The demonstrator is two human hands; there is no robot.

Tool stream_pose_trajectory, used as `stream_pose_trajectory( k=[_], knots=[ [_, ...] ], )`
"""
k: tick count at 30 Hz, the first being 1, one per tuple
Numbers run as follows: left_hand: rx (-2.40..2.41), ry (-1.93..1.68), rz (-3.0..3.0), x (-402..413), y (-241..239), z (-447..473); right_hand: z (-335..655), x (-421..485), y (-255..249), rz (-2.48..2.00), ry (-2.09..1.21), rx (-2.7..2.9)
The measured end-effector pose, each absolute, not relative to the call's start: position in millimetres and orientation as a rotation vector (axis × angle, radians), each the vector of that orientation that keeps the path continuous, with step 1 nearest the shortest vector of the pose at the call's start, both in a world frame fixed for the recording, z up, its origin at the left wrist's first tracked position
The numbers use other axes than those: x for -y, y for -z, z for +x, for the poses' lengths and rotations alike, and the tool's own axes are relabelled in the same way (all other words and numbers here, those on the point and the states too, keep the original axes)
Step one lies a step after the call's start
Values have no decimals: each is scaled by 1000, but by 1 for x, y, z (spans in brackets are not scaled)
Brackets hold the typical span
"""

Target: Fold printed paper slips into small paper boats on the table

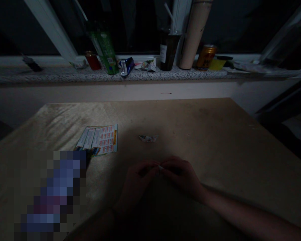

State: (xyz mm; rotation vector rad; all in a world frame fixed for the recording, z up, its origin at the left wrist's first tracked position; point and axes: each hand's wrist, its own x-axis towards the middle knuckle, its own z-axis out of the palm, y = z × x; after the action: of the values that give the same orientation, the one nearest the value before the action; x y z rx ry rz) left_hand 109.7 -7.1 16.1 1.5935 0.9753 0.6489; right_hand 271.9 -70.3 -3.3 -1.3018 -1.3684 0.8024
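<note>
Low over the table, my left hand and my right hand meet with their fingertips together. Between them they pinch a small piece of paper, of which only a pale tip shows. The fingers and the dim light hide the rest of it. Just beyond my hands lies a small folded paper shape, printed in several colours and wider at the top than at the bottom. Neither hand touches it.
Printed sheets lie on the table at left, near a blurred-out bluish object. Along the windowsill stand a green bottle, a dark cup, a tall tube, an orange can and crumpled wrappers.
</note>
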Motion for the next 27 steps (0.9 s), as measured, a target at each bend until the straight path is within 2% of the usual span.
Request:
stream_pose_trajectory(
  k=[27],
  knots=[
    [-937, -645, 1589, 7, -10, 109, 270, 74, 1, -1315, -886, 1315]
  ],
)
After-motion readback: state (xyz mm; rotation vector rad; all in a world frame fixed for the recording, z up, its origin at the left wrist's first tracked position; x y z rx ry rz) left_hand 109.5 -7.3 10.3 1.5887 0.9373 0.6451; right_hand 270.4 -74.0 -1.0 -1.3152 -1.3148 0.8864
